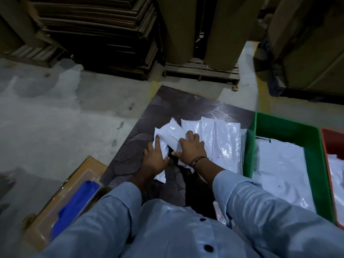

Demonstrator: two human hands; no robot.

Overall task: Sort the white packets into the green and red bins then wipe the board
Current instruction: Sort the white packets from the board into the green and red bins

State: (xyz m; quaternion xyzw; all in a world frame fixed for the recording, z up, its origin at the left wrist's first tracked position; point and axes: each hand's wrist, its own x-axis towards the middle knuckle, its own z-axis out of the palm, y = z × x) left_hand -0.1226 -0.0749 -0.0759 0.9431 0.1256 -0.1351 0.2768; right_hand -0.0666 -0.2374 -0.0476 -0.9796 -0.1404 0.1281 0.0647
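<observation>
Several white packets (226, 144) lie side by side on a dark patterned board (178, 103) on the floor. My left hand (155, 159) presses flat on the leftmost packet (161, 175), fingers spread. My right hand (190, 149) rests on a small packet (172, 134) that lies tilted across the others, thumb at its near edge. To the right of the board a green bin (290, 127) holds large white packets (283, 168). A red bin (331, 140) at the far right edge also holds white packets.
A cardboard box (55, 207) with a clear container and a blue cloth (74, 205) sits at my lower left. Stacked cardboard sheets (104, 34), brown rolls on a wooden pallet (202, 71) and large boxes (307, 43) stand beyond the grey concrete floor.
</observation>
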